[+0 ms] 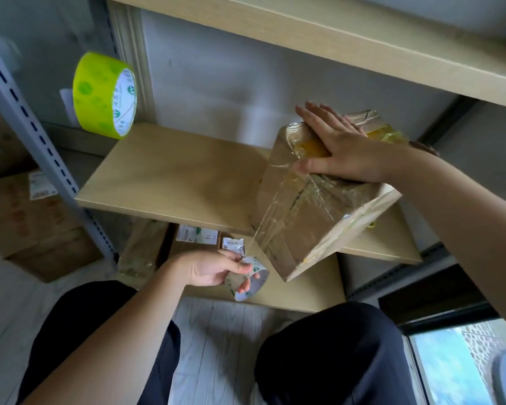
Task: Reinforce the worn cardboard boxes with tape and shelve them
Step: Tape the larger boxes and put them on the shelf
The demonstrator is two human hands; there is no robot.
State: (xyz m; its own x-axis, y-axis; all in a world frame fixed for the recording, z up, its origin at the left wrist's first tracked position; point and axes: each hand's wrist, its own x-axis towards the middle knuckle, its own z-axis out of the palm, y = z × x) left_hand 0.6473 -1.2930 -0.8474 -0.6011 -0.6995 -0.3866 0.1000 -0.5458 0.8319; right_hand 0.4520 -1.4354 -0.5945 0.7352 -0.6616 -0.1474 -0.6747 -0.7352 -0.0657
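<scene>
The cardboard box (301,206) sits tilted on the right part of the middle shelf (170,182), its lower corner overhanging the front edge. The right hand (342,150) presses flat on its top, fingers straight. The left hand (216,266) pinches a nearly spent tape roll (250,283) below the shelf edge; clear tape runs up onto the box face. A green tape roll (104,96) stands at the shelf's rear left, with bare board between it and the box.

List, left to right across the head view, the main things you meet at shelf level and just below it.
Shelf post → green tape roll → left hand holding a tape core → cardboard box → right hand on the box.
</scene>
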